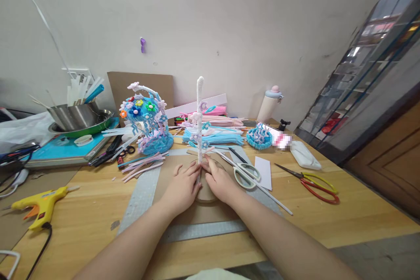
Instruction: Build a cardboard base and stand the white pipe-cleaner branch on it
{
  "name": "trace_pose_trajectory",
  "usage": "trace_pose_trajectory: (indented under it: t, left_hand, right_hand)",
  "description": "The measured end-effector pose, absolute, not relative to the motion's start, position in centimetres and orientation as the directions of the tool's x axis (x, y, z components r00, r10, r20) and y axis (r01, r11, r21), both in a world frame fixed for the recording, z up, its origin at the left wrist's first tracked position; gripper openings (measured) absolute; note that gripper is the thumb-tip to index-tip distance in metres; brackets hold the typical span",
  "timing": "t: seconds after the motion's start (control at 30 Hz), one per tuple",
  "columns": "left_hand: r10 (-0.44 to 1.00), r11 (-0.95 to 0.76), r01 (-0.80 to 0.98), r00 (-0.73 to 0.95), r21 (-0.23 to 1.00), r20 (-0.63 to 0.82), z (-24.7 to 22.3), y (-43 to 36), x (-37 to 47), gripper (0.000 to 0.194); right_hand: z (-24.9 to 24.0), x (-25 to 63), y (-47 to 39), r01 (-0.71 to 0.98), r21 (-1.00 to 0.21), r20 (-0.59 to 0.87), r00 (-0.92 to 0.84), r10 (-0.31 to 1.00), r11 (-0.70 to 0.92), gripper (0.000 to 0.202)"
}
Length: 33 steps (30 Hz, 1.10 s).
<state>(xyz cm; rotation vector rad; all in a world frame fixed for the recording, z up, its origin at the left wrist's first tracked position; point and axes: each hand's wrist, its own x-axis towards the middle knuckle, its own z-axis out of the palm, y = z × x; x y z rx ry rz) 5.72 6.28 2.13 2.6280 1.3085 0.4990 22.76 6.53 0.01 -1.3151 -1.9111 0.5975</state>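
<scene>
A white fuzzy stem (200,118), with lilac and blue pipe-cleaner flowers on its right side, stands upright in the middle. My left hand (182,186) closes its fingertips on the stem's lower end from the left. From the right, my right hand (219,179) has thumb and forefinger at the same lower end. The fingers hide the exact contact there. Underneath lies a brown cardboard sheet (180,215) on a grey cutting mat (138,201). Partly behind my right hand, a round outline shows on the cardboard.
At left are a yellow glue gun (42,205), a flower-covered pipe-cleaner lamp shape (144,116) and a metal bowl (75,116). Pipe-cleaner bundles (216,135) lie behind. To the right are white-handled scissors (247,176), red-and-yellow scissors (311,186), a blue woven piece (259,138) and a bottle (271,103).
</scene>
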Motion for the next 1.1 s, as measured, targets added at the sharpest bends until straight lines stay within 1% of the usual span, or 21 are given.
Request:
trace_pose_trajectory:
  t: [0.17, 0.3, 0.37, 0.47, 0.6, 0.73, 0.97, 1.03, 1.1]
  left_hand:
    - [0.768, -0.640, 0.732, 0.604, 0.231, 0.212, 2.4, 6.0, 6.0, 0.040]
    - [0.767, -0.642, 0.736, 0.606, 0.216, 0.213, 2.4, 6.0, 6.0, 0.042]
    - [0.766, -0.643, 0.735, 0.606, 0.215, 0.216, 2.5, 6.0, 5.9, 0.042]
    - [0.763, -0.646, 0.732, 0.607, 0.218, 0.222, 2.4, 6.0, 5.7, 0.041]
    - [0.770, -0.637, 0.735, 0.593, 0.232, 0.235, 2.2, 6.3, 5.5, 0.039]
    - [0.775, -0.631, 0.735, 0.578, 0.249, 0.255, 2.0, 6.8, 5.4, 0.038]
    - [0.794, -0.598, 0.758, 0.514, 0.261, 0.325, 1.9, 7.6, 5.8, 0.030]
    - [0.790, -0.602, 0.755, 0.514, 0.260, 0.335, 1.9, 7.5, 6.1, 0.034]
    - [0.769, -0.633, 0.730, 0.553, 0.257, 0.322, 1.8, 7.5, 6.4, 0.043]
  right_hand:
    - [-0.6, 24.4, 7.6, 0.511, -0.794, 0.328, -0.094, 0.940, 0.328, 0.048]
    - [-0.6, 26.4, 8.3, 0.556, -0.773, 0.364, -0.009, 0.931, 0.307, 0.038]
    - [-0.3, 26.8, 8.3, 0.594, -0.734, 0.391, -0.026, 0.920, 0.328, 0.033]
    - [0.0, 26.5, 8.0, 0.646, -0.659, 0.413, -0.118, 0.903, 0.386, 0.027]
    - [0.1, 25.7, 7.3, 0.713, -0.559, 0.405, -0.211, 0.890, 0.423, 0.022]
    - [0.1, 25.6, 6.9, 0.755, -0.481, 0.395, -0.267, 0.879, 0.446, 0.022]
    - [-0.2, 25.6, 7.0, 0.778, -0.436, 0.393, -0.289, 0.873, 0.453, 0.025]
    - [-0.2, 25.5, 7.0, 0.782, -0.431, 0.394, -0.286, 0.874, 0.450, 0.025]
    - [-0.1, 25.5, 6.9, 0.786, -0.430, 0.393, -0.280, 0.876, 0.444, 0.024]
